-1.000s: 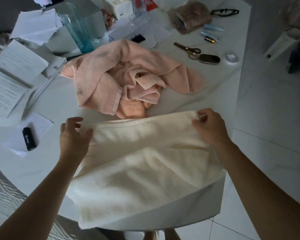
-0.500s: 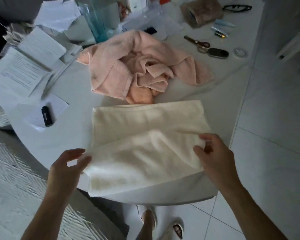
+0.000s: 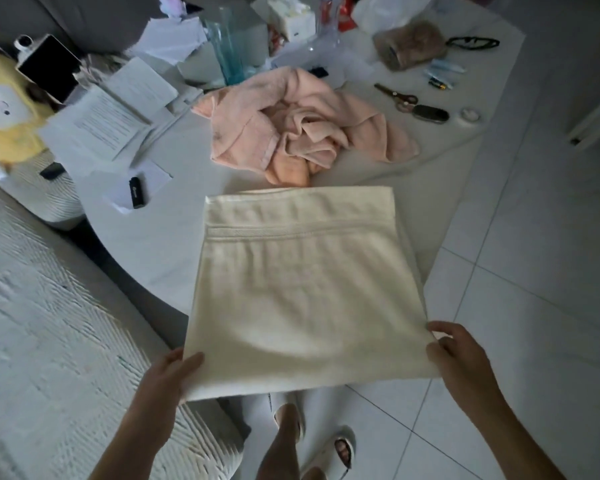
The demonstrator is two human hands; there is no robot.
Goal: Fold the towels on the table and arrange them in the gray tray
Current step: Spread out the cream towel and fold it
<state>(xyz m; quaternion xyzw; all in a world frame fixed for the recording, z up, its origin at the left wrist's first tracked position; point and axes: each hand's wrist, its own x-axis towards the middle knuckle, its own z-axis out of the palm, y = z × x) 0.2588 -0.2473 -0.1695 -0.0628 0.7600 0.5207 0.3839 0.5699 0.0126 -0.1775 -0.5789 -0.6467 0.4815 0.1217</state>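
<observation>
A cream towel (image 3: 302, 282) lies folded over on the near edge of the white table (image 3: 160, 244), its near part hanging past the edge. My left hand (image 3: 168, 379) pinches its near left corner. My right hand (image 3: 459, 355) pinches the near right corner. Behind it a pink towel (image 3: 302, 129) sits crumpled in a heap mid-table. No gray tray can be picked out among the clutter.
Papers (image 3: 101, 123) cover the table's left side, with a black lighter-like object (image 3: 137, 196) on a note. Scissors (image 3: 397, 95), a dark oval case (image 3: 430, 114), glasses (image 3: 473, 42) and a blue glass vase (image 3: 229, 53) stand farther back. White tiled floor (image 3: 534, 271) lies to the right.
Both hands let go of the towel's far edge and pulled back to its near corners. The cream towel now lies doubled over and flatter. The view has drawn back from the table.
</observation>
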